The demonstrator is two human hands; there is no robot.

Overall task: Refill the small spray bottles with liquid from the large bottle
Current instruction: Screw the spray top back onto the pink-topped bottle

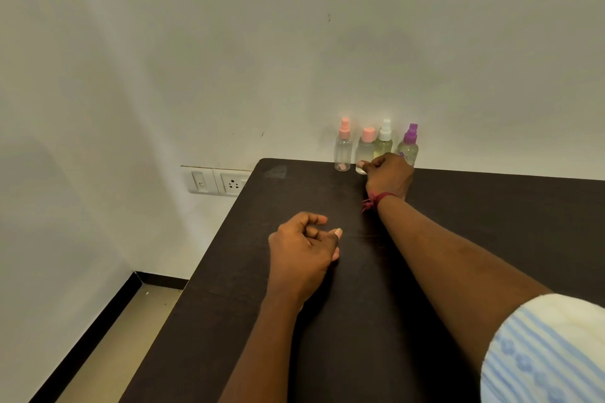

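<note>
A person's right grip point(389, 173) reaches to the far edge of a dark bench point(491, 222) by the wall point(294, 42), fingers curled. Its thumb lies at the base of a pink-capped bottle point(366, 144). Just behind the grip stands a white-topped bottle point(383, 141) of yellowish liquid, its lower part hidden; whether the grip grasps either bottle cannot be told. A pink spray bottle point(343, 149) stands just left of it, a purple-topped bottle point(409, 144) just right. The left grip point(302, 245) rests nearer the person, well apart, loosely curled, holding nothing.
</note>
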